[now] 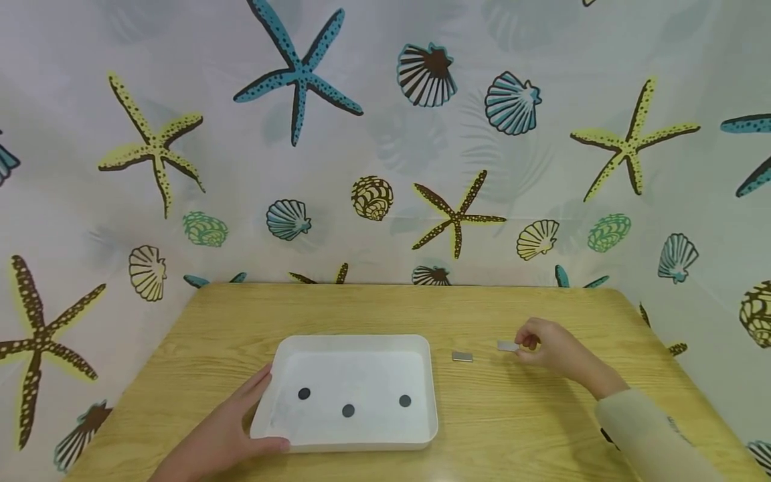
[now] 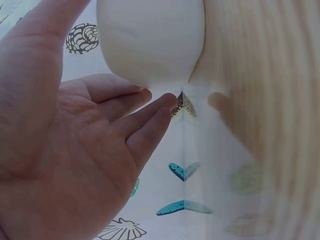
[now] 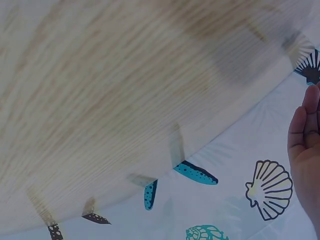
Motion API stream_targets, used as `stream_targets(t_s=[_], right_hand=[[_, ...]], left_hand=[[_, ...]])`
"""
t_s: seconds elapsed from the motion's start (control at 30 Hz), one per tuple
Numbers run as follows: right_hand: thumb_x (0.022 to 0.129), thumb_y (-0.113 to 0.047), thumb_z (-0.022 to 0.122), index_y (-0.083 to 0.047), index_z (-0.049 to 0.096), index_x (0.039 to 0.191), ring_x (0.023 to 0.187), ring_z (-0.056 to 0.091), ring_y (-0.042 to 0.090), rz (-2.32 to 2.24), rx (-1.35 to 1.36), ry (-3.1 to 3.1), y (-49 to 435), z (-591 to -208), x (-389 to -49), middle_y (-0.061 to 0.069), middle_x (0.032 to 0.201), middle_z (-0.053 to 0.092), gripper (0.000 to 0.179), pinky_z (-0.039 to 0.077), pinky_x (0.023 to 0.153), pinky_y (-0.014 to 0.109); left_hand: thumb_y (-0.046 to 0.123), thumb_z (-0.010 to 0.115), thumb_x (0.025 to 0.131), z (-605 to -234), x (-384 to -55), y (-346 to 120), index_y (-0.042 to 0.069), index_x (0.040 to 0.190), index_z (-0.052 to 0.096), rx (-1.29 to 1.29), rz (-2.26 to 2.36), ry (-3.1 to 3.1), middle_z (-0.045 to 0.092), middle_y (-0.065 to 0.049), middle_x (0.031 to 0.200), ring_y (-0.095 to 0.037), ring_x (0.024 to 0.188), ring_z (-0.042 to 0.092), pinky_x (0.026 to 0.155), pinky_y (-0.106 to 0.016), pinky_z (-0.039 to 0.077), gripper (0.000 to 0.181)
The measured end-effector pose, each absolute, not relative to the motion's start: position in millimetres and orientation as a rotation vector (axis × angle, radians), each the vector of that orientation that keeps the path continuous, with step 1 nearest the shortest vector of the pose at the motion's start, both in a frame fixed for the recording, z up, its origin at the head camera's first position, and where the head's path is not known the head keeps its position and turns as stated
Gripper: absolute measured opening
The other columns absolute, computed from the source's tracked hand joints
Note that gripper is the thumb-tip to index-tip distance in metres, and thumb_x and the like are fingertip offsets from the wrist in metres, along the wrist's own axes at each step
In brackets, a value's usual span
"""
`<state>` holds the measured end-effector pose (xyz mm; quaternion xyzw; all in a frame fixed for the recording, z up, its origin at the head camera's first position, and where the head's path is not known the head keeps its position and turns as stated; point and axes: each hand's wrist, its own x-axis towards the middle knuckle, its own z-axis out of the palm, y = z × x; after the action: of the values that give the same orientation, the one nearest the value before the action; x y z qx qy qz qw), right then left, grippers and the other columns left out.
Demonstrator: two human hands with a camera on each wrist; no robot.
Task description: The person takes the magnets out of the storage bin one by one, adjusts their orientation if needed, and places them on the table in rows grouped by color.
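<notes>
Right hand [image 1: 551, 347] pinched small, flat grey rectangular piece [image 1: 506, 346]; seemed light, stiff, slick, best gripped by edges. Left hand [image 1: 225, 423], fingers extended, touched shallow white rectangular tray [image 1: 355, 367].

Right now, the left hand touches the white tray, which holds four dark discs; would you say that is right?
Not quite: the left hand does touch the white tray, but the head view shows three dark discs in it, not four.

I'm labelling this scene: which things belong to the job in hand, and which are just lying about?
Likely the job:
white tray, left hand at its edge
grey piece pinched by right hand
second grey piece beside the tray
three dark discs inside the tray

Setting, no clear strays:
wooden table
patterned backdrop
</notes>
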<state>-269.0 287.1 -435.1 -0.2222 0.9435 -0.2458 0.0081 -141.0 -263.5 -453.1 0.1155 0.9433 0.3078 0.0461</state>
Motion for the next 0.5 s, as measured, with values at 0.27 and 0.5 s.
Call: stream_targets(t_s=[0.27, 0.5], right_hand=[[0.09, -0.008, 0.073, -0.009, 0.069, 0.094, 0.081, 0.056, 0.009, -0.767, -0.681, 2.889, 292.7, -444.4, -270.4, 0.0, 0.091, 0.065, 0.006, 0.052, 0.071, 0.025], [0.09, -0.009, 0.074, -0.007, 0.071, 0.096, 0.078, 0.055, 0.006, -0.764, -0.704, 2.816, 295.2, -456.7, -274.2, -0.001, 0.09, 0.067, 0.008, 0.051, 0.069, 0.021]], left_hand=[[0.065, 0.084, 0.073, -453.0, -140.8, -264.8, 0.0, 0.162, 0.024, 0.32, 0.94, 2.834, 0.019, -0.019, 0.173, -0.049, 0.155, 0.026, 0.118, -0.067, 0.033, 0.126], [0.067, 0.084, 0.072, -451.6, -142.3, -263.5, 0.001, 0.163, 0.024, 0.286, 0.963, 2.804, 0.018, -0.018, 0.173, -0.049, 0.156, 0.024, 0.119, -0.068, 0.032, 0.128]])
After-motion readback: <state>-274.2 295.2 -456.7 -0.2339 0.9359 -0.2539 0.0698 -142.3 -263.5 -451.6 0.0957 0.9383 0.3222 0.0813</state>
